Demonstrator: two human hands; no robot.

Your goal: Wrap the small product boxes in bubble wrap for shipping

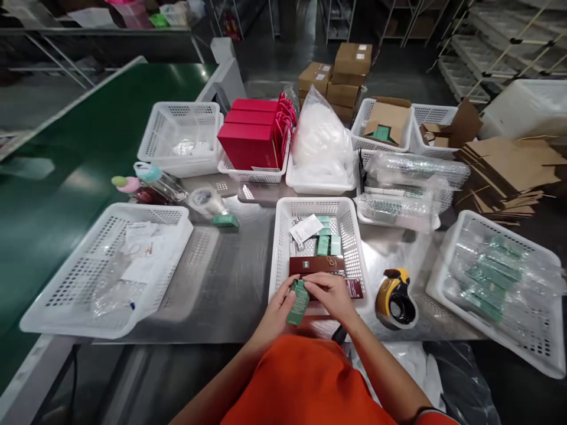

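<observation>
My left hand (282,303) is closed around a small green box (299,304), holding it just in front of my body, over the near edge of a white basket (283,215). With its fingers at the top end of the same box, my right hand (330,293) pinches there. Inside the basket, beyond my hands, lie a long dark brown box (316,264), several small green boxes (323,245) and a white paper slip (306,228). A dark red box (354,288) shows partly beside my right hand.
Right of the basket stands a yellow and black tape dispenser (396,298). A basket of bubble-wrapped green boxes (494,274) is farther right. A basket with papers and plastic (110,268) sits at left, near the green conveyor (84,177). Red gift bags (254,133) stand behind.
</observation>
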